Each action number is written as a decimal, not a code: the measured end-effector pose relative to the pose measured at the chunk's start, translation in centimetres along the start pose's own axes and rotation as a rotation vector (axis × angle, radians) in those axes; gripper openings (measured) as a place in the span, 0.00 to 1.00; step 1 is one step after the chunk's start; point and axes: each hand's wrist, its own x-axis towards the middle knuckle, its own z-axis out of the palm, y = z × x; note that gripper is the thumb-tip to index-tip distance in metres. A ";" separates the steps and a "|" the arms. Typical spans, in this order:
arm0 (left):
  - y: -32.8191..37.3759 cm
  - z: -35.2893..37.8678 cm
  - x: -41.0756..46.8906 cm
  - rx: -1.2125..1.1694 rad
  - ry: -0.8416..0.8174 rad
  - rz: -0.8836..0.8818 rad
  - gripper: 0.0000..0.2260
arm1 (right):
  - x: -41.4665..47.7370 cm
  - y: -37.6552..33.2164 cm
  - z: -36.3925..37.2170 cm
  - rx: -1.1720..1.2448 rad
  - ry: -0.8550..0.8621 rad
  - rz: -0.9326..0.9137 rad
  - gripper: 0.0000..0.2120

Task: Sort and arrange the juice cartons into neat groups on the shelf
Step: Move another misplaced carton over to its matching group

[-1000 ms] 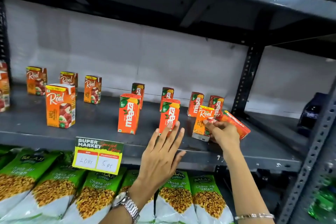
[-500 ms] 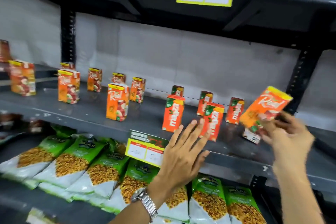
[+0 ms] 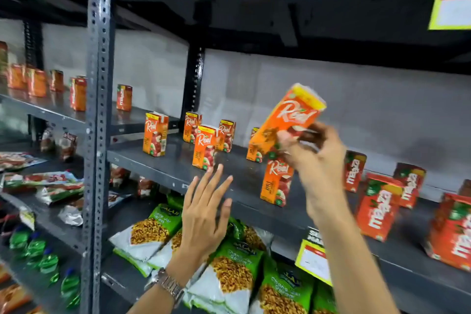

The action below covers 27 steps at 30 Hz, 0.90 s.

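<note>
My right hand (image 3: 314, 158) holds an orange Real carton (image 3: 288, 120) tilted in the air above the grey shelf (image 3: 168, 171). Below it stands another Real carton (image 3: 276, 182). More Real cartons stand to the left, one at the front (image 3: 204, 147) and one further left (image 3: 155, 134). Red Maaza cartons (image 3: 377, 208) stand in a loose group at the right. My left hand (image 3: 204, 216) hovers open, fingers spread, in front of the shelf edge and touches nothing.
Green snack bags (image 3: 237, 262) fill the shelf below. A yellow price tag (image 3: 313, 261) hangs on the shelf edge. A perforated steel upright (image 3: 98, 109) divides this bay from the left bay, which holds more cartons (image 3: 79, 93).
The view has swung left along the shelf. My right hand has carried the Real carton leftward, from the Maaza cartons to above the Real cartons. My left hand stays open.
</note>
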 end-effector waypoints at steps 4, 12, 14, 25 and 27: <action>-4.1 0.1 0.3 0.044 -0.140 0.029 0.19 | 0.9 4.6 7.1 -0.320 0.010 -0.023 0.14; -6.7 1.3 0.0 0.096 -0.142 0.119 0.21 | 1.2 10.7 11.0 -0.777 -0.019 0.214 0.25; -7.1 1.6 0.0 0.084 -0.107 0.127 0.22 | 1.3 11.4 10.9 -0.761 -0.023 0.259 0.24; -7.8 2.0 -0.2 0.077 -0.092 0.158 0.20 | -0.5 10.9 9.9 -0.719 -0.007 0.144 0.26; -7.3 1.6 -0.1 0.061 -0.098 0.150 0.20 | -2.0 9.4 9.0 -0.633 -0.029 0.017 0.26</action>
